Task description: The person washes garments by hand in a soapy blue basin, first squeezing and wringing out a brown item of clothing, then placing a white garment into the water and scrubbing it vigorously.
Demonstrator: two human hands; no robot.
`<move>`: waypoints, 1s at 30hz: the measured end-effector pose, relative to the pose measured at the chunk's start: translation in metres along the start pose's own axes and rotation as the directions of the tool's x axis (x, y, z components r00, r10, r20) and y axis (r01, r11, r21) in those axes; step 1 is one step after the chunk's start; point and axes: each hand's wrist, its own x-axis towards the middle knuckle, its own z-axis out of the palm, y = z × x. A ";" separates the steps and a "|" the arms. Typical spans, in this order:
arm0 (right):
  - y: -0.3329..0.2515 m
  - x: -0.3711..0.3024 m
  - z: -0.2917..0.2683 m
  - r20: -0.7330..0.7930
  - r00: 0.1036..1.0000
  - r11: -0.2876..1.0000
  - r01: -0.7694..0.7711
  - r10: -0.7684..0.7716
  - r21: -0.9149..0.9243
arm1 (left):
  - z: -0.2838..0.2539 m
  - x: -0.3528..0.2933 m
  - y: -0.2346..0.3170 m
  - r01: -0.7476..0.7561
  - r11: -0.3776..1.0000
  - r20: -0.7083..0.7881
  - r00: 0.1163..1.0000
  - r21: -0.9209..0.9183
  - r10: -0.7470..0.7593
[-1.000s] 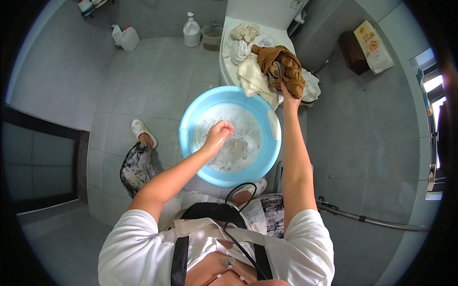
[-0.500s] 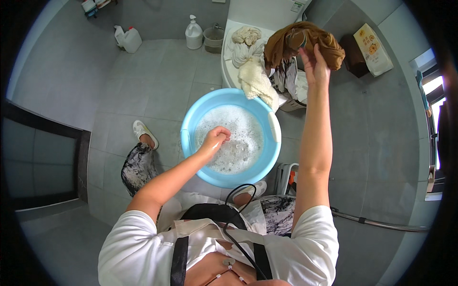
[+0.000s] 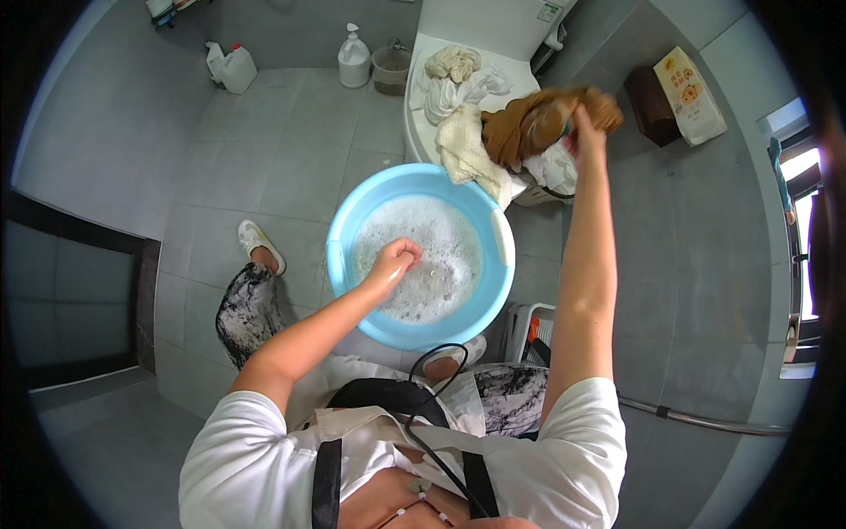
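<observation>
"When you look at the right hand (image 3: 588, 137), what does its grip do?"

"It pinches tight on a brown cloth (image 3: 520, 128). The hand is a bit blurry."

"Where is the brown cloth?"

"Up at the right side of the white toilet lid (image 3: 423, 141). Just below it, some white cloth (image 3: 553, 167) pokes out of a basket (image 3: 536, 197)."

"And the left hand (image 3: 390, 264)?"

"Its fingers curl in together, with no cloth showing in them. It is over the soapy water (image 3: 445, 264) in a round blue tub (image 3: 337, 242). I can't tell if it touches the bubbles."

"What else is on the lid?"

"A bumpy cream cloth (image 3: 464, 145) hangs off the front, near the tub. Behind it are a thin white cloth (image 3: 454, 97) and a bunched-up beige one (image 3: 454, 63)."

"And past that?"

"A white pump bottle (image 3: 354, 63) stands on the gray floor (image 3: 291, 167), beside a little bucket (image 3: 390, 72)."
</observation>
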 end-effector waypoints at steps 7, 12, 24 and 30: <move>0.062 0.017 -0.016 -0.193 0.972 0.991 -0.130 0.131 0.019 | -0.010 -0.003 0.006 0.004 1.000 -0.037 0.999 0.008 -0.004; 0.027 0.032 -0.014 0.080 0.989 0.990 0.129 -0.125 -0.051 | -0.009 -0.002 0.006 0.021 0.999 -0.043 0.999 0.025 -0.020; 0.057 -0.045 0.055 0.440 0.871 0.062 0.462 -0.219 -0.885 | 0.003 0.003 0.005 0.015 1.000 -0.064 0.998 -0.024 -0.017; 0.049 -0.056 0.047 0.371 0.854 0.189 0.458 -0.365 -0.869 | -0.006 0.001 0.006 0.078 0.994 -0.137 0.987 -0.082 -0.089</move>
